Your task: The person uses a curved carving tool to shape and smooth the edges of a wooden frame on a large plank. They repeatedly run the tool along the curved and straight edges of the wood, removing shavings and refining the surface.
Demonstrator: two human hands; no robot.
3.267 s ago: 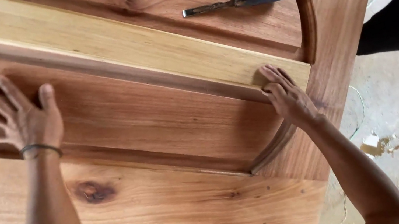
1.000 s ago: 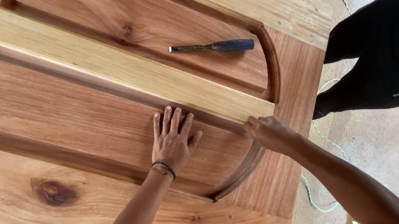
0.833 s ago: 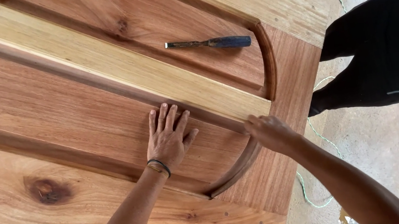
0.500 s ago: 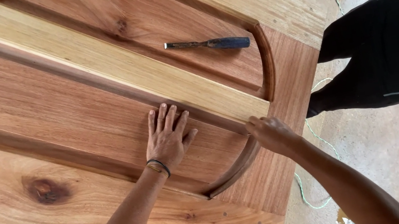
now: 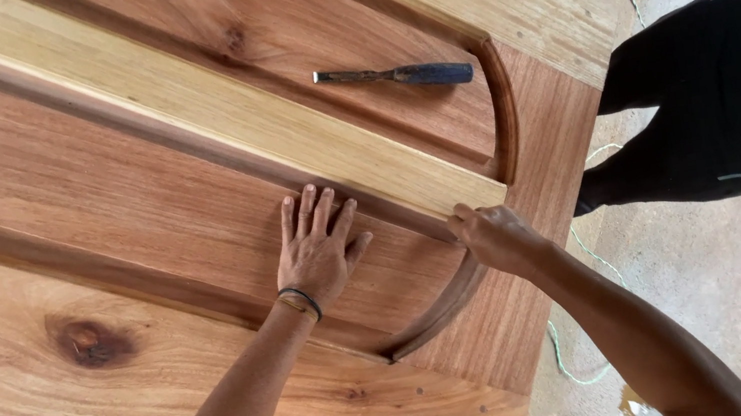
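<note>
Smooth, matt bare wood door (image 5: pixel 186 200), pale wooden rail (image 5: pixel 202 116), chisel (image 5: pixel 393 78) perhaps steel with glossy handle.

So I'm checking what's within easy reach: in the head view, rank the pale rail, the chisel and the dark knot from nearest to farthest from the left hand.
1. Pale rail: just past the fingertips of the left hand.
2. Dark knot: off to the left, on the door's frame.
3. Chisel: beyond the rail, up and to the right, lying on the far panel.
</note>
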